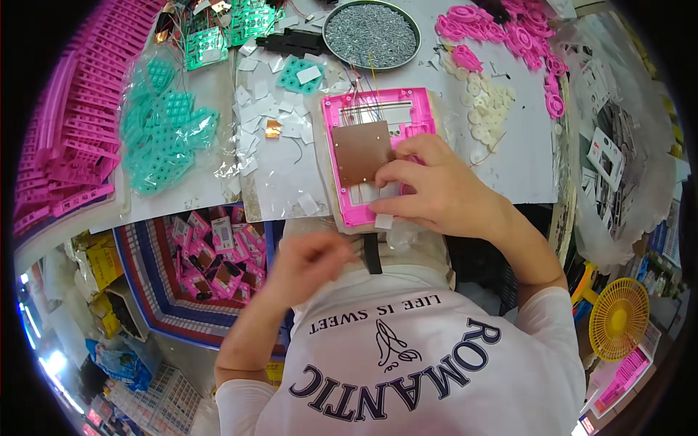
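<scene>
Across the head view, a brown board (361,155) over a pink case (356,216) on the table (527,171) is being touched by the narrowly curled right hand (432,185); whether it's being pinched can't be told. Apart, the blurred left hand (311,267) is being held, grip unclear. Good seating is probably being helped by keeping wires (366,109) untrapped.

The right hand (440,185) is at the right edge of a brown board (362,154) on a pink casing (357,216). The left hand (314,265), blurred, hangs nearer and left. A round tray (419,36) stands far beyond.
</scene>
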Demonstrator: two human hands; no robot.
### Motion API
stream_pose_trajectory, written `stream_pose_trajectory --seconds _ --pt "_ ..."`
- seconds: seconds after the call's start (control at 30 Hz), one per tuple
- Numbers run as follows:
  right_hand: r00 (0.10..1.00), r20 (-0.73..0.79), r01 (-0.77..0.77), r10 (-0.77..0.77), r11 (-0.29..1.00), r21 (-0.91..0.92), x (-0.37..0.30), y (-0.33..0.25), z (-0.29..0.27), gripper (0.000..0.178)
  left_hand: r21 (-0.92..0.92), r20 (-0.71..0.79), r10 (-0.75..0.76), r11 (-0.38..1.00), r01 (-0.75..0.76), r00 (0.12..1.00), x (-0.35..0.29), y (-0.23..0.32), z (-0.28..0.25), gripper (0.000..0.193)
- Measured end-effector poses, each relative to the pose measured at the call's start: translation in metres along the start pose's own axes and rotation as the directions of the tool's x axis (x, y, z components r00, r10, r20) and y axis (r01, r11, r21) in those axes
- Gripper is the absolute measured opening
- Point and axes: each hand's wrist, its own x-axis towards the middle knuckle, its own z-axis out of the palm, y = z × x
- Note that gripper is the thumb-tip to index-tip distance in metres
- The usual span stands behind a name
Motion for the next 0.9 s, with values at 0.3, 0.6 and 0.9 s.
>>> stream_pose_trajectory --seconds 0.3,0.6,0.9 --pt "0.984 -0.135 -0.102 0.119 0.987 0.126 0.021 0.008 0.016 0.012 0.824 -0.045 0.729 0.414 -0.387 0.683 0.050 0.054 -0.022 0.013" --pt "0.948 -0.206 -0.193 0.243 0.953 0.235 0.018 0.012 0.020 0.010 0.663 0.050 0.588 0.585 -0.467 0.807 0.063 0.051 -0.013 0.014" --pt "0.954 -0.260 -0.126 0.151 0.986 0.111 0.021 0.008 0.023 0.012 0.692 -0.062 0.574 0.614 -0.379 0.817 0.064 0.052 -0.001 0.009"
